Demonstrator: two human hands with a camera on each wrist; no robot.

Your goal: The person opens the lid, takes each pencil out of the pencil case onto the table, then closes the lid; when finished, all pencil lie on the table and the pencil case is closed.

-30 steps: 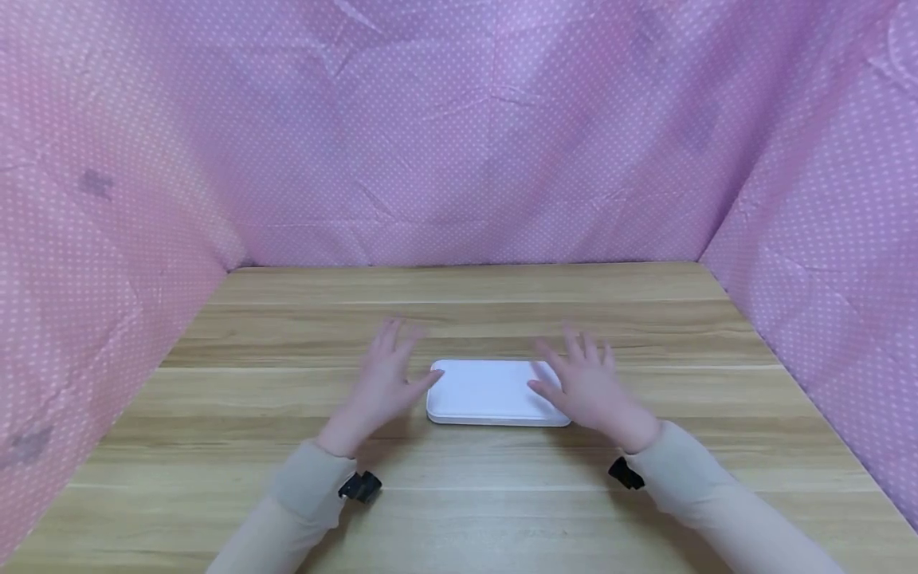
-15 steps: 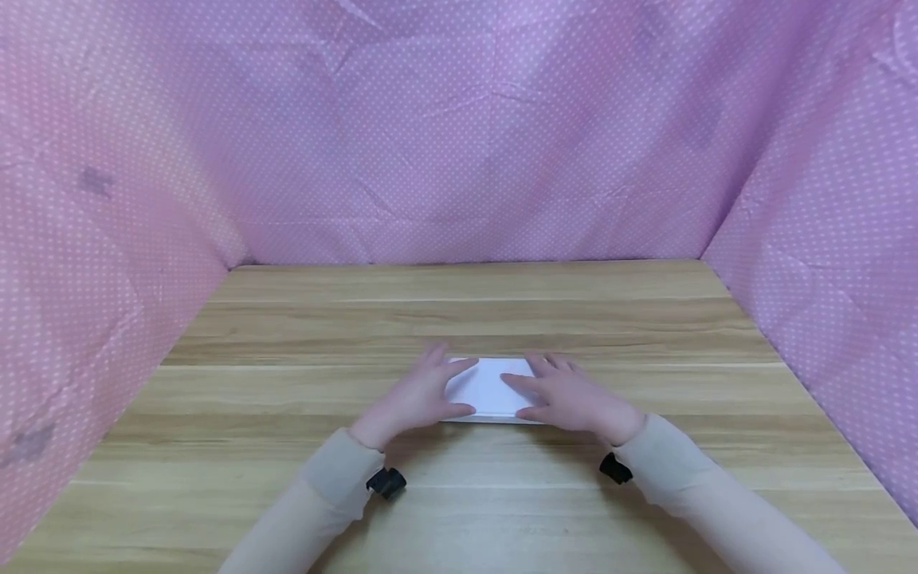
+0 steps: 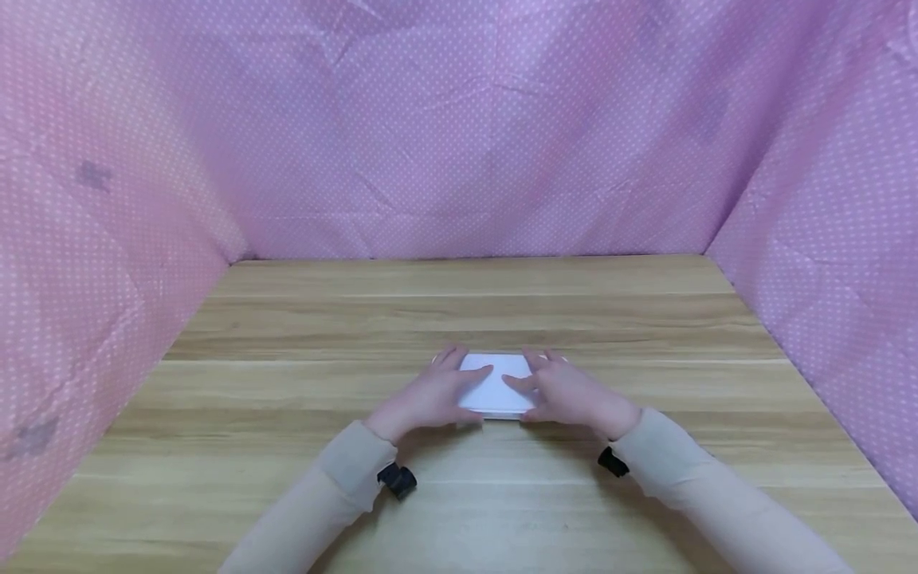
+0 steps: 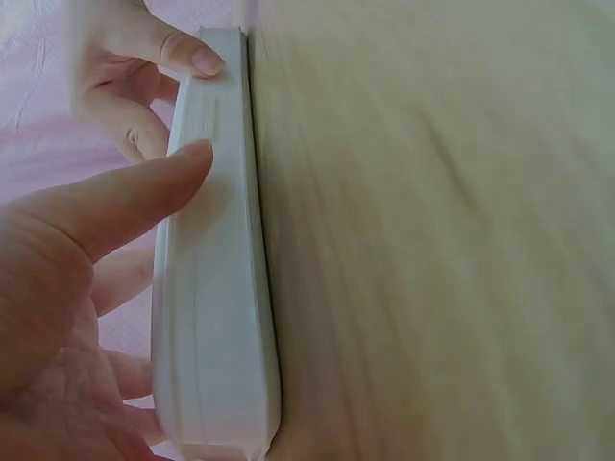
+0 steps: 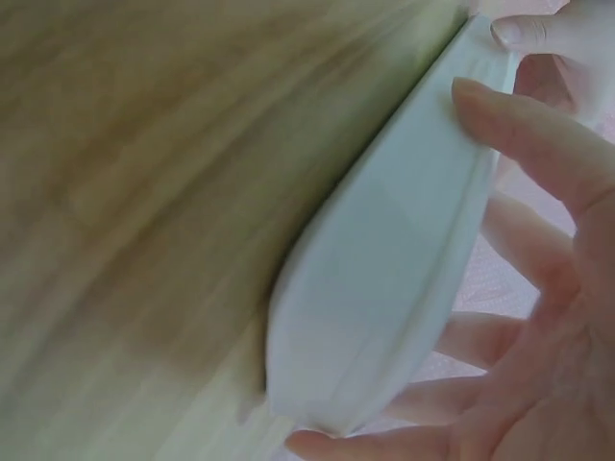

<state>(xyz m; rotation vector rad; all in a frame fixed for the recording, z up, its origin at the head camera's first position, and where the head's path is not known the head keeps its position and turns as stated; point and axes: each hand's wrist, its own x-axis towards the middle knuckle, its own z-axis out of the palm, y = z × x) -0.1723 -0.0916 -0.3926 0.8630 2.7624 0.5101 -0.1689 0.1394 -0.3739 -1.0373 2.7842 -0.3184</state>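
Note:
A flat white box (image 3: 496,392) with rounded corners lies on the wooden table, its long side facing me. From its left part my left hand (image 3: 429,399) grips it, thumb on the near side and fingers over the top toward the far edge. My right hand (image 3: 577,400) holds the right part in the same way. In the left wrist view, both thumbs press the near wall of the box (image 4: 219,317), and a thin seam runs along its upper edge. The right wrist view shows the box's rounded end (image 5: 336,336) beside the right fingers. Its far edge is partly hidden by fingers.
The wood-grain table (image 3: 323,327) extends around the box on all sides. Pink cloth (image 3: 459,143) with white dots hangs along the back and both sides. A black device (image 3: 398,481) sits at the left wrist, another (image 3: 613,462) at the right.
Both hands have come down and inward from above the box's ends onto it. Their spread fingers have closed around its near and far sides. The box itself stays about where it was.

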